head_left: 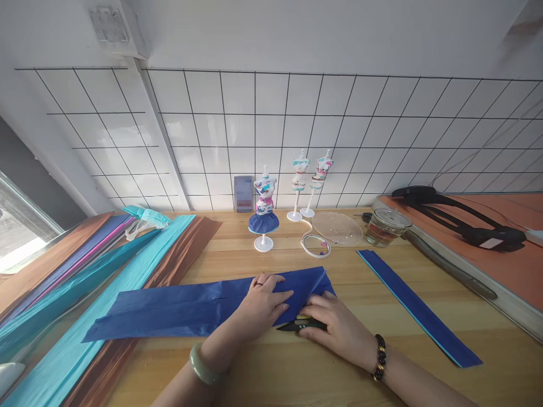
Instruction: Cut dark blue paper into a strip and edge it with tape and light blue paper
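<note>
A wide dark-blue strip (169, 308), thin and slightly creased like crepe paper or fabric, lies across the table in front of me. My left hand (265, 302) rests flat on its right part with the fingers spread. Under my right hand (333, 325) are black thread snips (292, 326) with a bit of yellow, held between thumb and curled fingers, points to the left. Those fingers also touch the strip's right end, where a corner is folded over. Beyond it stands a small dress form (265, 192) wearing a gathered blue skirt (263, 223).
Two more small dress forms (301, 175) stand near the tiled wall, beside a phone-like panel (244, 194). An embroidery hoop (315, 246), a clear disc and a lidded glass cup (387, 228) sit to the right. A narrow blue strip (418, 305) lies there; coloured sheets (97, 305) cover the left.
</note>
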Demonstrator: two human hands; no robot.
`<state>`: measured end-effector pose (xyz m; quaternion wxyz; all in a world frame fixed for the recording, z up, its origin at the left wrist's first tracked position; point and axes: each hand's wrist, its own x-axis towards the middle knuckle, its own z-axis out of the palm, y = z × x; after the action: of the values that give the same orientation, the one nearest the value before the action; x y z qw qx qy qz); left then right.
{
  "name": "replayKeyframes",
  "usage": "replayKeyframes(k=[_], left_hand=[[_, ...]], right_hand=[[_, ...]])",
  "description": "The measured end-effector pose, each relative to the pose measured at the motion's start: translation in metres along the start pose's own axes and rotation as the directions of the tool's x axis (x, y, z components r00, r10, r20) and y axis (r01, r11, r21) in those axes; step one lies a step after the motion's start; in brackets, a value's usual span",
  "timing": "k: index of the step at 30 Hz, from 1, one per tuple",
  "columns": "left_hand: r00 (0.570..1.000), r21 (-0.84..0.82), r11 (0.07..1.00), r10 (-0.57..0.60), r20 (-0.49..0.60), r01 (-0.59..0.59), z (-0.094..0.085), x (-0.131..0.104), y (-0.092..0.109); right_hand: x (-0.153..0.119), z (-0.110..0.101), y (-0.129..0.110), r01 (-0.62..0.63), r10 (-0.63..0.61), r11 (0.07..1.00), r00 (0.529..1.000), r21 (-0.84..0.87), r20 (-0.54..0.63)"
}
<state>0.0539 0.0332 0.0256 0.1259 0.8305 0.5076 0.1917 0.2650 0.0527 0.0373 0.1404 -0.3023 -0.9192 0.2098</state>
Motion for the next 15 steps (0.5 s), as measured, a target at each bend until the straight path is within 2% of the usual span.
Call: replayKeyframes(k=[15], left_hand=[[1.0,0.006,1.0,-0.001,-0.002,0.001,0.0022,-0.0008,-0.0008]], right_hand=[[0.0011,0.0002,-0.002,0.007,-0.007,1.0,1.0,-0.017,0.007]])
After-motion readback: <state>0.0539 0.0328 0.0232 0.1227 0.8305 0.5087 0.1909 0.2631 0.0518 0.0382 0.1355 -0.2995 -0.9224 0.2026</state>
